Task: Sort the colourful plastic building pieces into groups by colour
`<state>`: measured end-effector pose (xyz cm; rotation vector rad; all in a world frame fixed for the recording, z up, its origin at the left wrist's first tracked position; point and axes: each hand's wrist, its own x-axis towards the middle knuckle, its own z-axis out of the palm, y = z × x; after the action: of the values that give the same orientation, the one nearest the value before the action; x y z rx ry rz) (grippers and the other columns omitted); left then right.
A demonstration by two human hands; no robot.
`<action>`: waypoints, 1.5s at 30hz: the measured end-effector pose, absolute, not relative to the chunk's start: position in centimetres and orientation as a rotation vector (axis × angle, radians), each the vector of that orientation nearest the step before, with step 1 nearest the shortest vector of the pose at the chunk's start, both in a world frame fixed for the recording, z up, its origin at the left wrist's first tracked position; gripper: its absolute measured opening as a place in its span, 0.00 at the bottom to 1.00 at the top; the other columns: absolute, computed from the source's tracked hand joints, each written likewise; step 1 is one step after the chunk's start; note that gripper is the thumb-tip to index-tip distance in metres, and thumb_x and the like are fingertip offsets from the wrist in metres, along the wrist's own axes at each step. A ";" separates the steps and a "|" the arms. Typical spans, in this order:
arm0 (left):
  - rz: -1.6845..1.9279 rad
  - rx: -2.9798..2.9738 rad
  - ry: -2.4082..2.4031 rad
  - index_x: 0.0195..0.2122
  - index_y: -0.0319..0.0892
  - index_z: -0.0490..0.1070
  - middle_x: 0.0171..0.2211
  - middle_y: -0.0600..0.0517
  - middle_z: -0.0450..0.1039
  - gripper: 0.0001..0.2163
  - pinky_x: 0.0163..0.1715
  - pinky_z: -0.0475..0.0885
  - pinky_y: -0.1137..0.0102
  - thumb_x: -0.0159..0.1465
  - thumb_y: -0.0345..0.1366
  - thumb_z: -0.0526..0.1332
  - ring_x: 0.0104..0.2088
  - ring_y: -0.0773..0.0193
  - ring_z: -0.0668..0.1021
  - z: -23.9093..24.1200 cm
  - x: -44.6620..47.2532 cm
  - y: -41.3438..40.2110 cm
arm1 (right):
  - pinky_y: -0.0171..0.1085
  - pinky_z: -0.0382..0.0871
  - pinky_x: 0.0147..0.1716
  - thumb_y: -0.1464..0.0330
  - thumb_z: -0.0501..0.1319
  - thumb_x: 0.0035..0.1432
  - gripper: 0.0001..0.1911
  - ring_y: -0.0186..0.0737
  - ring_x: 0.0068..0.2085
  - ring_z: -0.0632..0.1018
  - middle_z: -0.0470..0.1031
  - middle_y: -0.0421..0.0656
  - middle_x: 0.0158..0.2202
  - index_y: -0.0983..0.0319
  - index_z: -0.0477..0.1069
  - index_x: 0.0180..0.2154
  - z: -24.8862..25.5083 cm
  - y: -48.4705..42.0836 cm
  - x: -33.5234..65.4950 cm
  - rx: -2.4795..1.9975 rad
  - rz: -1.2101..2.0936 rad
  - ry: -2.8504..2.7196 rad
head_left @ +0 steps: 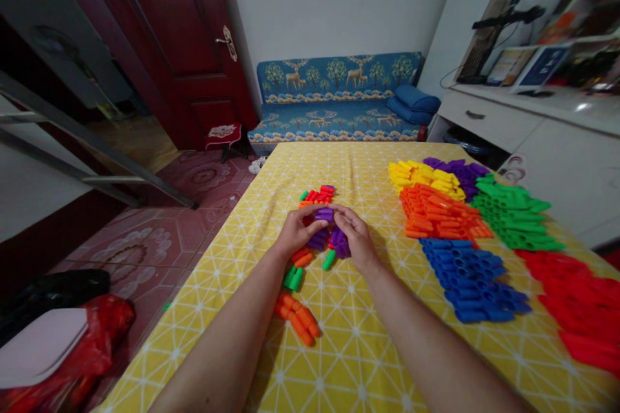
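Observation:
Both my hands meet over the middle of the yellow table. My left hand is closed on a purple plastic tube, thumb below it and fingers behind. My right hand pinches the right end of the same piece; its fingertips are partly hidden. More purple tubes lie just beneath my fingers. Close by are a green tube, an orange tube, a pair of green tubes and several joined orange tubes. Beyond my hands sits a cluster of red tubes.
Sorted piles fill the table's right side: yellow, purple, orange, green, blue and red. A patterned blue sofa stands behind the table. A white cabinet is at right.

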<state>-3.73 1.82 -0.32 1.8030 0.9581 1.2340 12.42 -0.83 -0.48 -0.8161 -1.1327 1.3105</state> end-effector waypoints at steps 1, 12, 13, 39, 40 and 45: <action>1.233 1.805 0.966 0.49 0.38 0.75 0.41 0.45 0.80 0.19 0.41 0.75 0.67 0.59 0.43 0.66 0.39 0.58 0.81 -0.3 -3.8 1.8 | 0.38 0.74 0.44 0.58 0.64 0.56 0.19 0.40 0.42 0.80 0.79 0.42 0.44 0.56 0.71 0.49 -0.5 -0.8 12.4 -0.810 1.324 -1.128; 1.162 1.806 1.193 0.20 0.37 0.67 0.17 0.56 0.59 0.21 0.20 0.55 0.74 0.63 0.48 0.58 0.18 0.73 0.62 0.0 -3.8 1.5 | 0.39 0.73 0.39 0.59 0.67 0.52 0.20 0.40 0.36 0.79 0.79 0.44 0.38 0.60 0.72 0.45 -1.0 -0.7 12.2 -0.881 1.316 -1.188; 1.152 1.813 1.190 0.19 0.38 0.67 0.17 0.56 0.60 0.22 0.20 0.55 0.74 0.63 0.49 0.58 0.19 0.73 0.62 -0.1 -3.8 1.5 | 0.39 0.73 0.39 0.59 0.67 0.52 0.20 0.40 0.36 0.79 0.79 0.44 0.38 0.60 0.72 0.45 -1.0 -0.7 12.2 -0.882 1.317 -1.186; 1.126 1.721 1.124 0.31 0.36 0.78 0.24 0.48 0.75 0.28 0.30 0.68 0.72 0.66 0.56 0.51 0.26 0.65 0.75 -0.5 -4.2 1.9 | 0.31 0.71 0.27 0.72 0.64 0.51 0.14 0.34 0.28 0.79 0.78 0.42 0.33 0.62 0.69 0.42 4.9 4.5 23.8 -1.053 0.855 -0.808; 1.128 1.718 1.127 0.31 0.36 0.78 0.24 0.48 0.75 0.28 0.30 0.68 0.72 0.66 0.56 0.51 0.26 0.65 0.75 -0.4 -4.1 1.9 | 0.30 0.70 0.26 0.74 0.62 0.52 0.11 0.33 0.27 0.79 0.78 0.42 0.31 0.62 0.69 0.39 5.6 6.1 25.9 -1.148 0.793 -0.780; 1.134 1.686 1.142 0.31 0.36 0.78 0.23 0.49 0.73 0.28 0.30 0.68 0.72 0.65 0.57 0.52 0.26 0.65 0.75 -0.3 -4.0 1.9 | 0.31 0.64 0.23 0.81 0.56 0.53 0.10 0.29 0.20 0.71 0.70 0.40 0.21 0.62 0.65 0.27 7.6 11.5 33.7 -1.434 0.649 -0.773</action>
<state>-4.02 1.90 -0.26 1.6863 1.1423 1.1340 33.67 11.49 7.57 -1.4342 -0.7733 0.6487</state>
